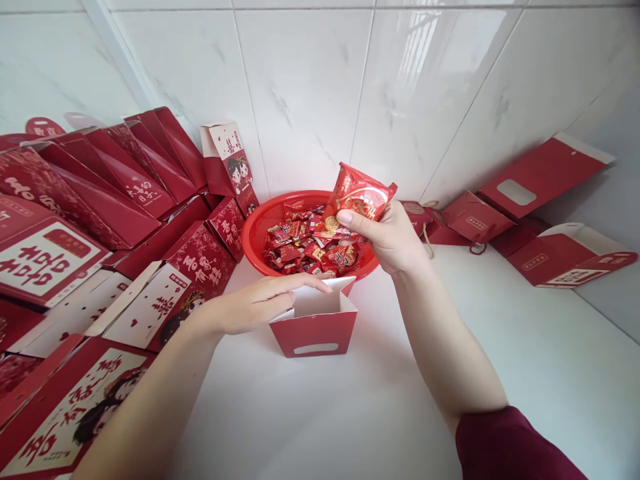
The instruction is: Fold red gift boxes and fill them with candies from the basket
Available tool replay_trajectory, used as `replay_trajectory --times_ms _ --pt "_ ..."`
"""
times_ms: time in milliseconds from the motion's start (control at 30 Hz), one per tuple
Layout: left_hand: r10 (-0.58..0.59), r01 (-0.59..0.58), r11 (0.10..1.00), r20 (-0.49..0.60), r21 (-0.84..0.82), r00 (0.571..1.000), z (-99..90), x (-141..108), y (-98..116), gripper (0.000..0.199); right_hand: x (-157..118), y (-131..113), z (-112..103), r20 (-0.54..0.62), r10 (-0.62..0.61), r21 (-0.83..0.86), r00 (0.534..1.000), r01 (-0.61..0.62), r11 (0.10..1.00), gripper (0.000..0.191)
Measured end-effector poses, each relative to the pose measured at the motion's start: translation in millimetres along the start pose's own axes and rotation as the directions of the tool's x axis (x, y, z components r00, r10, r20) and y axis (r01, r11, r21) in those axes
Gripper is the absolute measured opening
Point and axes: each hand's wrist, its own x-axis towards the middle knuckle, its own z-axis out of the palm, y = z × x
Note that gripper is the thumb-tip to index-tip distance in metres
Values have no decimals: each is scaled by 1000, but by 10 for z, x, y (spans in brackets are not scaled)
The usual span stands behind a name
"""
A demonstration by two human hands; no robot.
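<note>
Right hand [393, 241] grasps 1 packet [359, 195] over basket [251, 247]; left hand [247, 305], fingers loosely extended, touches open box [313, 331] — seemingly to steady it.

Right hand [393, 233] holding red packet [361, 199], left hand [265, 300] on open box [316, 327], basket [259, 255] of sweets behind

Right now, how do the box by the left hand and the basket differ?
The box is angular and solid-walled; the basket is round, perforated and wider. The basket holds wrapped sweets; the box shows only its pale inside, bottom hidden. Both are red outside and open on top.
</note>
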Motion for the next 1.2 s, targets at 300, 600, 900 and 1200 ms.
replay_trajectory --times_ms 300,600,900,1200 --pt "3 -3 1000 -3 5 1000 0 7 -26 44 28 82 -46 22 49 26 999 -50 998 16" --pt "-21 21 1000 -33 0 999 9 5 -16 44 -104 -138 6 400 85 -180 912 -13 984 12" --pt "-54 48 991 -44 -121 998 14 36 2 40 -248 -354 103 615 247 -644 749 297 705 17" --pt "-9 8 999 -24 -47 1000 -27 35 -102 58 -348 -455 33 666 418 -693 618 305 653 29"
